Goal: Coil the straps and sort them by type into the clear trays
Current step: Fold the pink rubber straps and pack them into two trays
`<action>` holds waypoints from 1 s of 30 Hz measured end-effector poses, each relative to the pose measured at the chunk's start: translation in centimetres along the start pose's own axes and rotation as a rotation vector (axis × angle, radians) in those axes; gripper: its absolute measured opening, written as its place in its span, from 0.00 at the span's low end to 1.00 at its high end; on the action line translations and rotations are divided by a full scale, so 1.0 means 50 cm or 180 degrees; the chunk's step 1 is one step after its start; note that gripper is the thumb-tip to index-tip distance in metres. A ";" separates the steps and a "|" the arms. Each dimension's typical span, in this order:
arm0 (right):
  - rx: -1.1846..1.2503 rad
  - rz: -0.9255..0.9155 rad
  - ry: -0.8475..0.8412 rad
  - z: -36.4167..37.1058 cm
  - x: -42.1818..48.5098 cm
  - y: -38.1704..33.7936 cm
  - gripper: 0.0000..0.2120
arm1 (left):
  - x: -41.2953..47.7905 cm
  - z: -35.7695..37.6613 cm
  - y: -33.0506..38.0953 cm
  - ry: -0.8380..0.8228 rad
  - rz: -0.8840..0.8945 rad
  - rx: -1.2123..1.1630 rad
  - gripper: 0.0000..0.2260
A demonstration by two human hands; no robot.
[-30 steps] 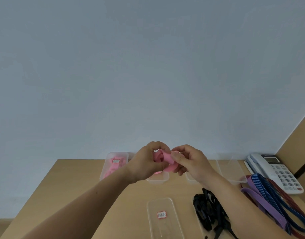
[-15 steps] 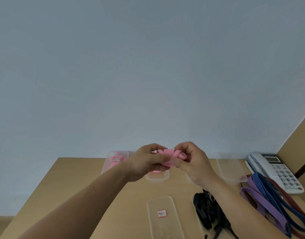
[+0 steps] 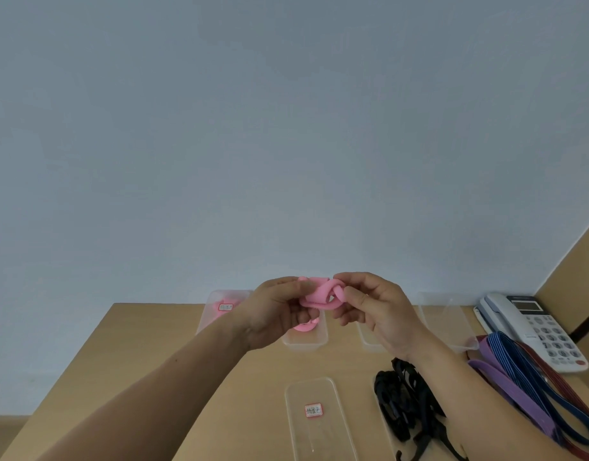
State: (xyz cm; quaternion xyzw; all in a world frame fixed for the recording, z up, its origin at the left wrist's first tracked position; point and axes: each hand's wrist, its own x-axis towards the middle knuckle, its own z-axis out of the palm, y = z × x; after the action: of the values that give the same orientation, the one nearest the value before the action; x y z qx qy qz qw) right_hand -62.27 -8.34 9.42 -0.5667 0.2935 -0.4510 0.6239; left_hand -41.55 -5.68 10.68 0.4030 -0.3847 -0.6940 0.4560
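1. Our left hand [image 3: 276,314] and right hand [image 3: 376,307] both pinch a pink strap [image 3: 319,296], twisted into a small bundle, up above the far trays.
2. The far left tray [image 3: 208,314] already has pink in it.
3. Black straps [image 3: 402,404] and long purple and blue straps [image 3: 506,371] wait on the surface [image 3: 146,361], near right, so we think lots is left.
4. The near tray [image 3: 319,440] has a red-edged label [image 3: 313,410]. We cannot read it.

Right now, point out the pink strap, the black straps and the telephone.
pink strap [image 3: 319,295], head view, its coiled middle
black straps [image 3: 396,402], head view, middle of the pile
telephone [image 3: 552,341], head view, its keypad
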 end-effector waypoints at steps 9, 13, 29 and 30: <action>-0.0491 -0.0149 0.0570 0.018 0.008 0.024 0.09 | 0.011 0.005 -0.012 0.0222 -0.0016 -0.0091 0.14; -0.0488 -0.0151 0.0644 0.021 0.011 0.024 0.15 | 0.011 0.002 -0.015 0.0316 -0.0067 -0.0309 0.16; -0.1672 -0.0163 0.0009 0.025 0.027 0.020 0.17 | 0.001 0.006 -0.019 0.0228 0.0140 0.0536 0.11; -0.1705 -0.0192 0.0088 0.025 0.029 0.020 0.17 | 0.001 0.006 -0.018 0.0254 0.0175 0.0536 0.12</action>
State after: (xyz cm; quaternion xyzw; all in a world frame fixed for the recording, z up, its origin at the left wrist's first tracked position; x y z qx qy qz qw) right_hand -60.34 -9.12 8.88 -0.7138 0.3938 -0.3834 0.4340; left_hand -42.15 -5.40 9.97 0.4565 -0.4341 -0.6298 0.4544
